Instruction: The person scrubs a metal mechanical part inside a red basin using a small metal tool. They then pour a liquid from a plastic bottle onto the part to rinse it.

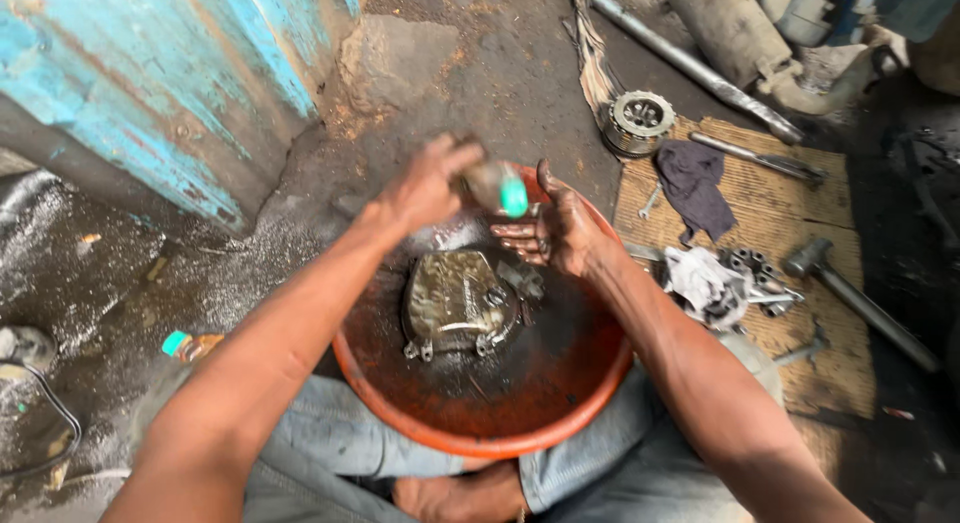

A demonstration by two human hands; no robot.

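Observation:
My left hand [420,188] grips a small plastic bottle with a green cap [503,190], tipped sideways over an orange basin [480,438]. Close beside the cap my right hand [555,228] is cupped with greasy fingers apart, holding nothing. In the basin lies a dirty metal engine cover [458,303] in dark liquid. The basin rests between my knees in blue jeans.
A blue painted wall [150,83] stands at the left. On a cardboard mat [800,283] at the right lie a clutch hub [638,121], a dark rag [697,183], a white cloth with metal parts [715,283], a hammer [850,293] and a wrench. Another capped bottle [185,345] lies left of my leg.

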